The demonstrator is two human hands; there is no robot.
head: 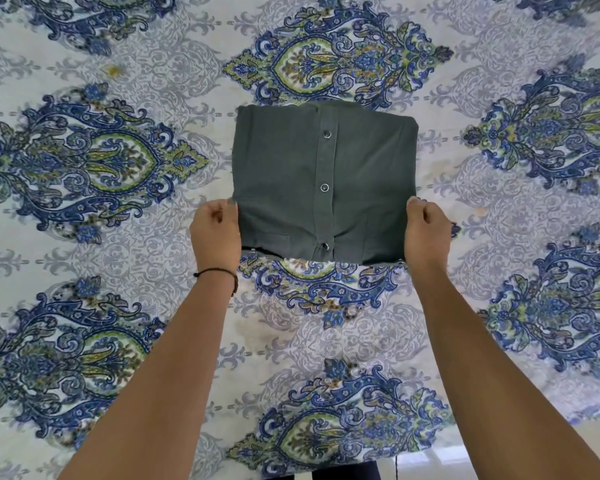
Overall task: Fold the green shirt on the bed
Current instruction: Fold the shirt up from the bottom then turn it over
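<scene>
Spreading across the whole view is the bed (pixel 499 306), its patterned sheet lying fairly flat, which gives a good base for a crisp fold. Near the middle of it lies the shirt (pixel 284 174), already reduced to a compact, roughly square packet with the front facing up. The left hand (pixel 215 230) is at the packet's left edge and the right hand (pixel 426 230) at its right edge, both towards the near half and about level with each other. The fingers (pixel 417 205) of each hand are curled in and appear to pinch the side edges of the cloth; whether the near edge is lifted off the sheet is hard to tell.

This looks like the closing stage: either one more fold, near edge over to far edge, or a last squaring of the packet. To do it well, I would keep both hands at the same height and move them together so the packet does not skew. The placket (pixel 323 161) runs up the middle and makes a handy guide: its three buttons (pixel 324 187) should stay in one straight line. Hold all layers in the pinch, not just the top one, then press the crease flat. A thin bracelet (pixel 219 271) sits on the left wrist, clear of the cloth
</scene>
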